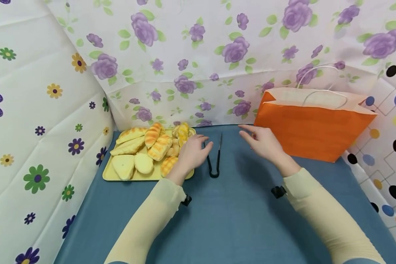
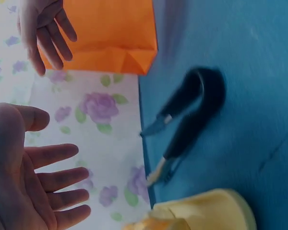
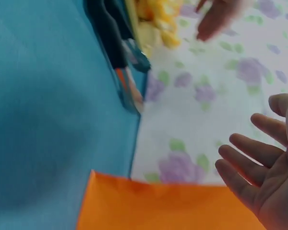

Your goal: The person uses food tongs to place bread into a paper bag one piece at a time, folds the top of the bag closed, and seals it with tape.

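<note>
Left hand and right hand hover empty, fingers apart; the left, dipping carelessly, could knock bread beside it.

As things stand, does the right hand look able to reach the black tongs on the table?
Probably yes: the right hand is empty, and in the head view only blue tabletop shows between it and the black tongs, though the left hand hovers close by.

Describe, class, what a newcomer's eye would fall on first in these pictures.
Probably the big orange bag, standing at the back right of the blue tabletop. Next, the yellow tray piled with breads at the back left; then the black tongs lying between them, with the left hand and right hand empty nearby.
</note>
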Demonstrator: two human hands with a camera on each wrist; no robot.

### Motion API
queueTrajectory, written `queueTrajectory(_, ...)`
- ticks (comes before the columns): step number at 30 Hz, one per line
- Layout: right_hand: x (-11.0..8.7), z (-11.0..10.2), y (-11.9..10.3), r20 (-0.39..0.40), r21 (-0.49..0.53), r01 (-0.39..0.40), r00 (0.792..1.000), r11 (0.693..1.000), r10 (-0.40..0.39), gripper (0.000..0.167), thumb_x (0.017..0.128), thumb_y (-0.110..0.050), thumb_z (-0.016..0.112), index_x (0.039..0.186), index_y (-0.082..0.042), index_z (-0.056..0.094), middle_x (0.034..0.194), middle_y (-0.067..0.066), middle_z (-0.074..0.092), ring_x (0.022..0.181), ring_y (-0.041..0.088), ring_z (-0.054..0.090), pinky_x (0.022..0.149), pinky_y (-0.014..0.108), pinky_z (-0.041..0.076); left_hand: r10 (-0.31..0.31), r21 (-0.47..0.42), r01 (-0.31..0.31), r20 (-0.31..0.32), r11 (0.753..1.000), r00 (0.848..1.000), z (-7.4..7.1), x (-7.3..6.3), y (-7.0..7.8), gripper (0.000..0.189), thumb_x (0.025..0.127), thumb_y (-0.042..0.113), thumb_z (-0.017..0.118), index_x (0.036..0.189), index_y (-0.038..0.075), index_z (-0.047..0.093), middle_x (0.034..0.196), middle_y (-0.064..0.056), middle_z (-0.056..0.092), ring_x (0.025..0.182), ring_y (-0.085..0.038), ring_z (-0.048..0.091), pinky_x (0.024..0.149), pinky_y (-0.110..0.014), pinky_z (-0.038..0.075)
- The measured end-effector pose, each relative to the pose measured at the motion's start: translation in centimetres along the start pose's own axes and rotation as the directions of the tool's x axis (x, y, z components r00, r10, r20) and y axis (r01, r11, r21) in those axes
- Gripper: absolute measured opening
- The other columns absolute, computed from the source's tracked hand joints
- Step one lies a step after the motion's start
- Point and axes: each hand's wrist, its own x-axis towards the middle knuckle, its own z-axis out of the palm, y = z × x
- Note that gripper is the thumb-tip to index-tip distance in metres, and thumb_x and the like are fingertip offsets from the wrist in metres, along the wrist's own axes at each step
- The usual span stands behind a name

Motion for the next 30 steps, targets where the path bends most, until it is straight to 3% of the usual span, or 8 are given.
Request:
queueTrajectory(3, -1.3, -2.4, 1.0, -0.134, 0.015, 0.032, 0.991, 0.999, -0.03, 0.042, 0.111, -0.046, 0.058, 0.142, -0.022, 0.073, 0.073, 0.006, 0.069, 0.051, 0.02, 0.049, 0.052, 0.035, 0.04, 0.015, -0.039, -0.014, 0.013, 0.999, 1.0, 0.0, -0.9, 0.5, 0.046, 0.112, 0.044, 0.054, 0.145, 0.014, 0.069, 0.153, -0.01, 0.059, 0.145, -0.029, 0.052, 0.112, -0.05, 0.048)
queueTrajectory(6, -2.5, -5.0, 2.2, -0.3, -0.017, 0.065, 0.951, 0.998, -0.067, 0.035, 0.111, -0.038, 0.061, 0.132, -0.018, 0.079, 0.085, 0.005, 0.076, 0.056, 0.013, 0.048, 0.056, 0.028, 0.038, 0.028, -0.085, -0.027, 0.016, 0.996, 0.999, 0.1, -1.8, 0.7, 0.044, 0.112, 0.043, 0.055, 0.144, 0.016, 0.07, 0.151, -0.008, 0.062, 0.141, -0.028, 0.056, 0.108, -0.049, 0.051)
queueTrajectory(11, -4.6, -9.7, 4.1, -0.513, 0.002, -0.002, 0.858, 1.0, 0.003, 0.034, 0.111, -0.036, 0.062, 0.126, -0.014, 0.082, 0.095, 0.009, 0.08, 0.071, -0.008, 0.056, 0.064, 0.015, 0.039, 0.037, -0.181, -0.032, 0.021, 0.983, 0.999, 0.4, -3.2, 0.5, 0.042, 0.112, 0.042, 0.055, 0.142, 0.017, 0.071, 0.148, -0.006, 0.065, 0.134, -0.028, 0.062, 0.105, -0.049, 0.052)
queueTrajectory(15, -6.0, -12.8, 5.6, -0.61, 0.067, -0.118, 0.781, 0.991, 0.134, 0.039, 0.11, -0.04, 0.061, 0.121, -0.011, 0.084, 0.1, -0.019, 0.078, 0.092, -0.02, 0.059, 0.075, 0.01, 0.043, 0.045, -0.25, -0.038, 0.025, 0.968, 0.999, 0.5, -4.4, 0.2, 0.042, 0.112, 0.041, 0.055, 0.142, 0.016, 0.072, 0.147, -0.006, 0.065, 0.135, -0.029, 0.061, 0.108, -0.05, 0.05)
queueTrajectory(18, -6.5, -14.6, 6.7, -0.686, 0.097, -0.177, 0.702, 0.979, 0.195, 0.039, 0.108, -0.036, 0.06, 0.113, -0.005, 0.084, 0.086, -0.038, 0.065, 0.085, -0.016, 0.059, 0.071, 0.012, 0.04, 0.055, -0.291, -0.048, 0.014, 0.955, 0.998, 0.5, -5.4, -0.1, 0.041, 0.112, 0.04, 0.056, 0.141, 0.015, 0.072, 0.145, -0.006, 0.066, 0.134, -0.029, 0.061, 0.108, -0.051, 0.05)
queueTrajectory(22, -7.0, -16.7, 7.5, -0.741, 0.103, -0.293, 0.614, 0.95, 0.27, 0.043, 0.109, -0.035, 0.055, 0.115, -0.003, 0.083, 0.08, -0.039, 0.053, 0.074, -0.008, 0.048, 0.062, 0.014, 0.034, 0.073, -0.348, -0.068, 0.003, 0.935, 0.997, 0.4, -6.5, -0.6, 0.039, 0.112, 0.037, 0.057, 0.14, 0.014, 0.073, 0.143, -0.005, 0.068, 0.132, -0.028, 0.063, 0.107, -0.052, 0.051)
queueTrajectory(27, -7.6, -18.6, 8.0, -0.75, 0.062, -0.453, 0.567, 0.889, 0.34, 0.049, 0.111, -0.038, 0.045, 0.128, -0.008, 0.08, 0.094, -0.03, 0.05, 0.089, -0.009, 0.045, 0.077, 0.016, 0.036, 0.083, -0.397, -0.073, 0.008, 0.915, 0.997, 0.2, -7.9, -1.4, 0.036, 0.112, 0.032, 0.058, 0.138, 0.013, 0.074, 0.138, -0.004, 0.071, 0.13, -0.027, 0.065, 0.107, -0.054, 0.05)
queueTrajectory(30, -7.7, -19.4, 8.6, -0.723, 0.04, -0.489, 0.588, 0.871, 0.363, 0.052, 0.11, -0.035, 0.041, 0.135, -0.004, 0.075, 0.122, -0.007, 0.062, 0.122, 0.007, 0.052, 0.105, 0.031, 0.039, 0.08, -0.407, -0.07, 0.006, 0.911, 0.997, 0.0, -8.8, -1.9, 0.034, 0.112, 0.029, 0.059, 0.137, 0.012, 0.075, 0.135, -0.003, 0.072, 0.126, -0.025, 0.067, 0.105, -0.053, 0.051)
